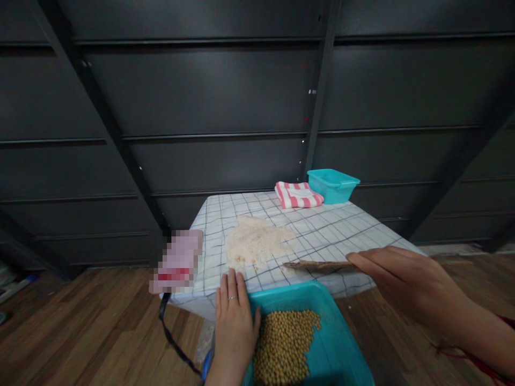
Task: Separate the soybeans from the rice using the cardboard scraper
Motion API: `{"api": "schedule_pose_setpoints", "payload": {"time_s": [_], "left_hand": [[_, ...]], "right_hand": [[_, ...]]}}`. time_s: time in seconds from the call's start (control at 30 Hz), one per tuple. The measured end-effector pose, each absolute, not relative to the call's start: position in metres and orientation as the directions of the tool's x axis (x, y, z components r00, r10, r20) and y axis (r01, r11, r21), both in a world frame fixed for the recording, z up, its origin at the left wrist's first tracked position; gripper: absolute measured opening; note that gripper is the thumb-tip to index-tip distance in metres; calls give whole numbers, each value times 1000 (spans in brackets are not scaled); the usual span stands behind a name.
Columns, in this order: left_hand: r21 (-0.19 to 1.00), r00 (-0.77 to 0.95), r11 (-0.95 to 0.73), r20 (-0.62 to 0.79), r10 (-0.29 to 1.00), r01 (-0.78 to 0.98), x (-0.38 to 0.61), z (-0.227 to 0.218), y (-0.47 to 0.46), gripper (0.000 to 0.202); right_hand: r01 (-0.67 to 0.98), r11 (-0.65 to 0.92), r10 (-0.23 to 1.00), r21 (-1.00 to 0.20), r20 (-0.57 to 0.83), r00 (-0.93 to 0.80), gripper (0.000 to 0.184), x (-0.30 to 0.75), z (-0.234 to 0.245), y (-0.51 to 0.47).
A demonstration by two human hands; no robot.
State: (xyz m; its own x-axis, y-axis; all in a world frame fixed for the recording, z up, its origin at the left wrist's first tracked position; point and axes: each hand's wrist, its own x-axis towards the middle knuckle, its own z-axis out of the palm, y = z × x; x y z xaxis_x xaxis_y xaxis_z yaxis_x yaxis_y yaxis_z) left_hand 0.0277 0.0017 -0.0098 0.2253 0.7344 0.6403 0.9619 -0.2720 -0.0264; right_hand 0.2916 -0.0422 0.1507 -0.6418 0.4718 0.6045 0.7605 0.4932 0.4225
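Note:
My left hand (pixel 234 316) grips the left rim of a turquoise tray (pixel 338 343) holding a pile of soybeans (pixel 284 346); a ring shows on one finger. My right hand (pixel 406 281) holds a thin flat brownish piece, like a card (pixel 316 265), edge-on over the table's near edge, fingers stretched along it. A heap of white rice (pixel 257 240) with a few beans at its near edge lies on the white checked tablecloth (pixel 346 228), just beyond the card and tray.
A folded red-and-white striped cloth (pixel 298 194) and a small turquoise tub (pixel 333 185) sit at the table's far edge. A blurred pinkish object (pixel 177 261) with a black strap (pixel 171 335) hangs off the left corner. Dark panelled wall behind, wooden floor around.

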Motion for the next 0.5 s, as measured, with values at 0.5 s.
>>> {"api": "schedule_pose_setpoints", "payload": {"time_s": [0.5], "left_hand": [[-8,230,-295,647,727,955,27,-13,3,58]], "right_hand": [[831,525,596,182,619,-512,37,278,152,-41]]}}
